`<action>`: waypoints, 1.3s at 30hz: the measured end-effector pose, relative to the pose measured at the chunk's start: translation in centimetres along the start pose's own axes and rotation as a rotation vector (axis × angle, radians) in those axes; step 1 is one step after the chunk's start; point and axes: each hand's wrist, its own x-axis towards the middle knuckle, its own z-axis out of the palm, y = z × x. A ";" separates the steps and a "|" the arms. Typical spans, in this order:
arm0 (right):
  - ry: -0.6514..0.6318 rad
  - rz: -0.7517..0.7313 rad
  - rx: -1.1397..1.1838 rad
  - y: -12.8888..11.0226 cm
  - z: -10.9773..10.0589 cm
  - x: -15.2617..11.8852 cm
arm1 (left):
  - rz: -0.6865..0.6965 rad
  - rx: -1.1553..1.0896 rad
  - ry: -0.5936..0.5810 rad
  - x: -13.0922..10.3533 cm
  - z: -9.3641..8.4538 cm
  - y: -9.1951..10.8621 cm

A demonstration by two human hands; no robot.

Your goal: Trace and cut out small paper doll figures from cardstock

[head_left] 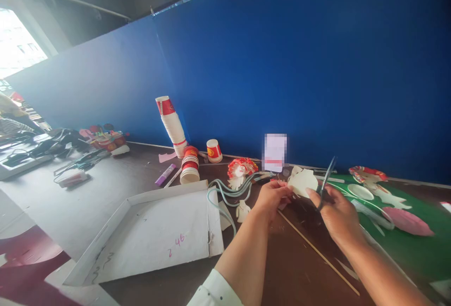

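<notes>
My left hand (273, 198) is closed on the left edge of a cream paper piece (303, 182), right of centre. The scissors (329, 174) are in my right hand (336, 210), blades pointing up, beside the paper's right edge. Fingers of my right hand also touch the paper. Below the hands, a thin wooden stick (319, 252) lies slantwise on the dark brown table (289, 273). A cut cream scrap (243, 211) rests left of my left hand, near pale blue-green cords (225, 193).
A white box lid (151, 235) lies at the left front. Behind it stand stacked paper cups (172, 127) and a single cup (213, 151). A green mat (423, 212) at right bears a pink oval piece (407, 221). A blue partition (282, 62) rises behind.
</notes>
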 end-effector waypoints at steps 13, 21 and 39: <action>-0.247 0.024 -0.013 -1.1 -0.3 -0.1 | 0.098 -0.179 0.103 0.5 -0.4 0.8; -0.638 0.166 0.039 -0.4 -2.7 1.2 | 0.112 -0.179 0.033 0.8 -2.1 1.9; -0.825 0.209 -0.062 0.2 -3.4 1.7 | 0.237 -0.036 0.070 1.0 -3.4 2.8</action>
